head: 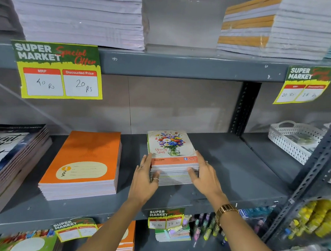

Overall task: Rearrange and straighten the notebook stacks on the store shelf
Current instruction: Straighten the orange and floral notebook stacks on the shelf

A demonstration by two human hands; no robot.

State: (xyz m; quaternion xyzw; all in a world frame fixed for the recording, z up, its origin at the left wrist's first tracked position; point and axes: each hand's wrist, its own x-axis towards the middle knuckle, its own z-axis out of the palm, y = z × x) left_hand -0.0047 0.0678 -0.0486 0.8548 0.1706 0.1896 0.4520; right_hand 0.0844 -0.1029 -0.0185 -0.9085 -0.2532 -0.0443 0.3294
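Note:
A small stack of notebooks with a flower-vase cover (170, 146) stands in the middle of the grey shelf (237, 172). My left hand (144, 179) presses flat against the stack's left side and front corner. My right hand (206, 174) rests against its right side, fingers on the front edges. Both hands clasp the stack between them. To the left lies a stack of orange notebooks (84, 162), slightly turned. At the far left sits a taller stack with a dark cover with script lettering (6, 156), angled and partly cut off.
Tall wrapped notebook piles (76, 9) fill the upper shelf, with price signs (58, 70) on its edge. A white perforated basket (294, 137) sits at the right. A slotted metal upright (318, 164) stands close on the right. Pens and more notebooks lie on the shelf below.

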